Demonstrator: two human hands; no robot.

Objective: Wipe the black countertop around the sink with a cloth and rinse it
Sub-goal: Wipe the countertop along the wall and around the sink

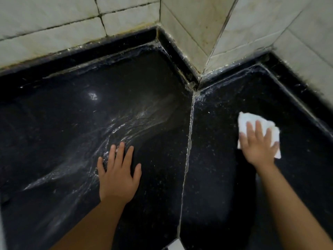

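The black countertop [158, 141] fills the view, wet and streaked on its left slab. A pale grout seam [188, 150] runs from the wall corner toward me and splits it in two. My right hand [258, 144] presses flat with straight fingers on a white cloth [246, 121] on the right slab. My left hand [118, 172] rests flat on the left slab beside the seam, fingers spread and straight, holding nothing. The sink is out of view.
White tiled walls [126, 22] with dark grout stand behind the counter, and a tiled pillar corner [203, 42] juts out at the seam's far end. A raised black lip [178, 56] edges the counter along the walls.
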